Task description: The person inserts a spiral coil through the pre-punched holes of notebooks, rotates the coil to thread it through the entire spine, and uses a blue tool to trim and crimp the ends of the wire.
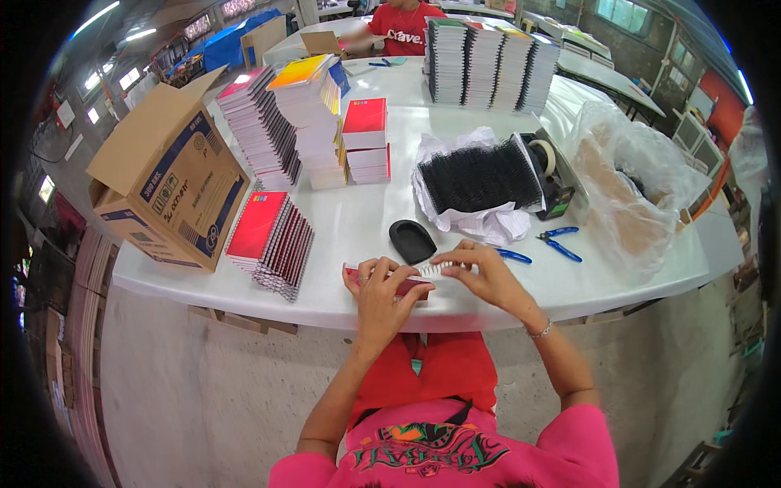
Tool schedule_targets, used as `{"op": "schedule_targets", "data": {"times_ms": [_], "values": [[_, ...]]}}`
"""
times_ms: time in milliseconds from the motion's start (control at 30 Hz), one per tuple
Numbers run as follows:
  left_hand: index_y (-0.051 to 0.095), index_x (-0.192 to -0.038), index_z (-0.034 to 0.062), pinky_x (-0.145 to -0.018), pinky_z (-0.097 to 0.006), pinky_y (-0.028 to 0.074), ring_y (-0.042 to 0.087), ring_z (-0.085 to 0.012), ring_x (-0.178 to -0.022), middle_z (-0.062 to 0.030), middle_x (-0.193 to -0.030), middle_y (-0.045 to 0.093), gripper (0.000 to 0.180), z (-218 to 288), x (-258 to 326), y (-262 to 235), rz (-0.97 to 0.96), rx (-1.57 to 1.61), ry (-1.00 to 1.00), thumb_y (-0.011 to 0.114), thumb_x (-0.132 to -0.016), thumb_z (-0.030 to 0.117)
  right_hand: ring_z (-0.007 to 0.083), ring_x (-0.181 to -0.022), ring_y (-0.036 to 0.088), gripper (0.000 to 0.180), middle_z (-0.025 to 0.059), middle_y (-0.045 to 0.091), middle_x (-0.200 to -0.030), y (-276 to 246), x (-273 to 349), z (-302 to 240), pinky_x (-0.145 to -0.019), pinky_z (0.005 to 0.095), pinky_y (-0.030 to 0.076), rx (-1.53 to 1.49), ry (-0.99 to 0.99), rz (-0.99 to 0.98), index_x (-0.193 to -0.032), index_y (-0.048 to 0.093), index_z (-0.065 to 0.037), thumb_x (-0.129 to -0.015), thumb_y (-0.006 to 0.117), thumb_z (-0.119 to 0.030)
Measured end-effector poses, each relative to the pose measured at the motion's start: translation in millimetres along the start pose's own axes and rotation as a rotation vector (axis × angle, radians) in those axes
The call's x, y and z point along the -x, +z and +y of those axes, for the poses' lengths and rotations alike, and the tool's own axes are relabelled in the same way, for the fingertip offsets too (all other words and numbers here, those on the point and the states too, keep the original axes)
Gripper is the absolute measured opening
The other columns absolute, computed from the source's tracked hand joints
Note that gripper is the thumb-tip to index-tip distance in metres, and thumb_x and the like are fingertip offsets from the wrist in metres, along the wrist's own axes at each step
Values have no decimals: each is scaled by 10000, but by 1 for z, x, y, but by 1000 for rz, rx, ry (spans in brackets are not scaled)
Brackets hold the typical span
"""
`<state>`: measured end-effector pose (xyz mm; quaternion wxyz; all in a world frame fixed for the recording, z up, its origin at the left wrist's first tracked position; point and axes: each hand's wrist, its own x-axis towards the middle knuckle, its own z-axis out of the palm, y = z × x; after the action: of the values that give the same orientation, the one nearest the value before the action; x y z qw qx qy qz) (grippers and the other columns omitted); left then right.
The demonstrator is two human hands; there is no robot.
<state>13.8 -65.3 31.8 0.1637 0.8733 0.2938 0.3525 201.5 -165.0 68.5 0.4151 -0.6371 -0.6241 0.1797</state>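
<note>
At the table's front edge my left hand (379, 294) grips a small red-covered notebook (418, 286), its spine edge turned up. My right hand (486, 278) pinches a spiral binding coil (437, 267) at the right end of that edge. How far the coil runs into the notebook is hidden by my fingers. Just beyond my hands sits a black, rounded shallow dish (412, 241). Blue-handled cutting pliers (514, 256) lie by my right hand, partly covered by it. Another blue-handled pair of pliers (561, 242) rests farther right.
Black coils (480, 176) lie on white paper beside a tape dispenser (556, 195). Bound red notebooks (270, 241), unbound stacks (309, 122) and a cardboard box (171, 175) stand left. A plastic bag (634, 171) is right; tall notebook stacks (492, 69) and a person in red (399, 28) are beyond.
</note>
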Motion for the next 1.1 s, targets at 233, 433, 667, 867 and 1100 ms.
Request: {"op": "schedule_targets", "data": {"times_ms": [233, 433, 667, 867, 1100], "values": [[733, -886, 179, -1037, -643, 178, 497, -235, -1076, 17, -911, 571, 322, -2, -1, -7, -40, 45, 9, 765, -754, 471, 272, -684, 596, 208, 139, 624, -847, 22, 7, 0, -631, 359, 441, -47, -4, 37, -1068, 719, -75, -871, 654, -66], [736, -886, 179, -1013, -613, 217, 503, -233, -1049, 16, -895, 572, 328, -1, -4, -7, -37, 49, 20, 767, -751, 476, 262, -783, 594, 249, 82, 614, -859, 27, 6, 6, -731, 379, 416, -56, -96, 107, -1100, 713, -132, -868, 642, -78], [743, -892, 191, -1024, -590, 225, 496, -229, -1041, 23, -900, 571, 309, -1, -3, -9, -40, 48, 14, 783, -736, 454, 210, -888, 570, 238, 45, 590, -922, 26, 7, -9, -854, 387, 318, 147, -74, 80, -1083, 706, -200, -879, 630, -104], [746, -873, 186, -1011, -599, 230, 501, -221, -1040, 24, -886, 577, 315, -2, -3, -8, -32, 77, 9, 780, -735, 467, 185, -871, 560, 197, 28, 569, -929, 31, 9, -9, -873, 375, 297, 6, -25, 98, -1057, 673, -160, -882, 627, -84], [743, -855, 167, -1012, -617, 223, 508, -215, -1032, 27, -877, 580, 339, -3, -4, -7, -29, 82, -2, 774, -736, 482, 218, -849, 551, 206, 66, 572, -908, 30, 11, -14, -814, 348, 377, 8, -41, 151, -1055, 665, -83, -860, 631, -25]]}}
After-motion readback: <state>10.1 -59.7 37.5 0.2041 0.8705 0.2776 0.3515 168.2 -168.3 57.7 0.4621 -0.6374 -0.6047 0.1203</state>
